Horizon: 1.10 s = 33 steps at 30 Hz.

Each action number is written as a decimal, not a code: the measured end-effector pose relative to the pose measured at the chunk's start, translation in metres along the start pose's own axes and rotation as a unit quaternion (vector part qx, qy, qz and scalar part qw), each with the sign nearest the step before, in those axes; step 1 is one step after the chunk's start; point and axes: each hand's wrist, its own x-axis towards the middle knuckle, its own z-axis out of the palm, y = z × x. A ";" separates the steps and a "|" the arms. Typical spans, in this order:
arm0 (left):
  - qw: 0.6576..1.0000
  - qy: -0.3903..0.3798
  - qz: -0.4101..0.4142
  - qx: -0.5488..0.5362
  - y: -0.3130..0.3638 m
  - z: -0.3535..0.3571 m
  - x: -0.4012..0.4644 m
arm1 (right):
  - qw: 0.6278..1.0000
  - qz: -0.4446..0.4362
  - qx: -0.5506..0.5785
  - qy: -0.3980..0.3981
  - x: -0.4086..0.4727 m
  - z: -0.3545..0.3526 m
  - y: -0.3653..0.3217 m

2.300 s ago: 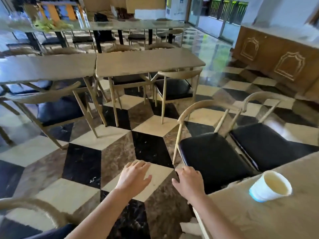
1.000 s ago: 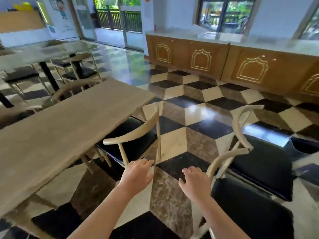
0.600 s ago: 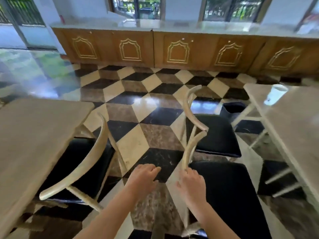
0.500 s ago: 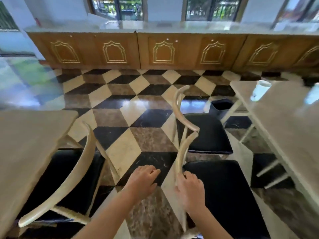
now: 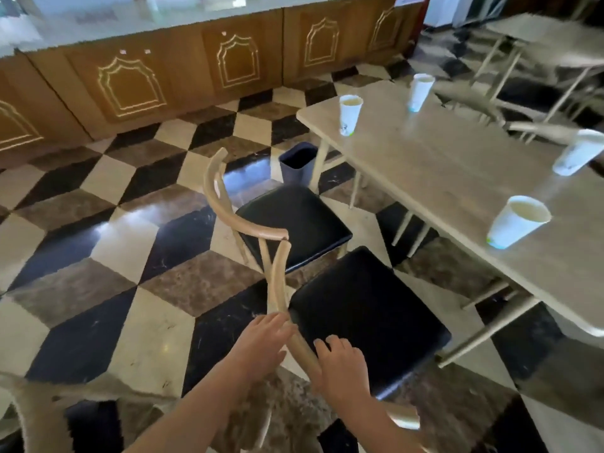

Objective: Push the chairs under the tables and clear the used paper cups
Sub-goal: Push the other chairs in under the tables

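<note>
Two wooden chairs with black seats stand pulled out beside a long beige table [image 5: 451, 178]. On the curved backrest of the near chair [image 5: 362, 308] rest both my hands: my left hand [image 5: 261, 344] lies on the rail's left side, and my right hand [image 5: 340, 364] closes around it just to the right. Beyond it, the far chair [image 5: 291, 220] has its backrest tip touching the near one. Several white paper cups stand on the table: one at the near right [image 5: 516, 220], one at the far left corner [image 5: 349, 114], one farther back [image 5: 420, 91], and one lying tilted at the right edge [image 5: 577, 152].
A dark waste bin [image 5: 299, 161] sits on the checkered floor by the table's far leg. Wooden cabinets [image 5: 163, 70] line the back wall. Another chair's backrest [image 5: 42, 407] is at the bottom left, and more tables with chairs [image 5: 536, 37] stand at the far right.
My view has swung right, bringing the table with the cups into sight. Both hands have come onto the near chair's backrest; before, only my right hand was at it.
</note>
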 end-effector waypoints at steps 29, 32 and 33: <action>0.915 -0.082 0.391 0.052 -0.068 0.005 0.104 | 0.973 0.223 0.057 0.032 0.002 0.081 -0.019; 0.914 -0.073 0.396 0.050 -0.059 0.007 0.116 | 0.971 0.228 0.059 0.047 0.003 0.077 -0.003; 0.915 -0.070 0.395 0.053 -0.056 0.008 0.121 | 0.970 0.228 0.059 0.053 0.004 0.075 0.002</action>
